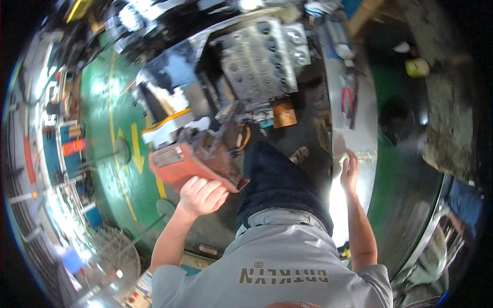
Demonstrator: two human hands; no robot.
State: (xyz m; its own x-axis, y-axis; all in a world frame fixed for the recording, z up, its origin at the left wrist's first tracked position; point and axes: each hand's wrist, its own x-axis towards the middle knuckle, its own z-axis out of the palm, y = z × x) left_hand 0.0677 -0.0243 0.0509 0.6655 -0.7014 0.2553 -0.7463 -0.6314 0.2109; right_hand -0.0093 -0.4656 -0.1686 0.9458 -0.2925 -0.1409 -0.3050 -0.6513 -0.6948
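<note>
My left hand is closed, its fingers curled over the near edge of a red box-like housing on the machine's near left side. My right hand lies at the near part of a long grey metal bench top, fingers stretched out and nothing visible in them. Whether that palm presses on the surface is hard to tell. Farther along the same bench top lies a pair of pliers with red handles. Beyond the red housing, a metal plate with rows of round holes sits on the machine.
An orange-brown piece hangs by the plate's near edge. A blue cloth lies on the machine. To the left, green floor carries yellow markings, with a round fan nearer me. A stone-like slab stands far right.
</note>
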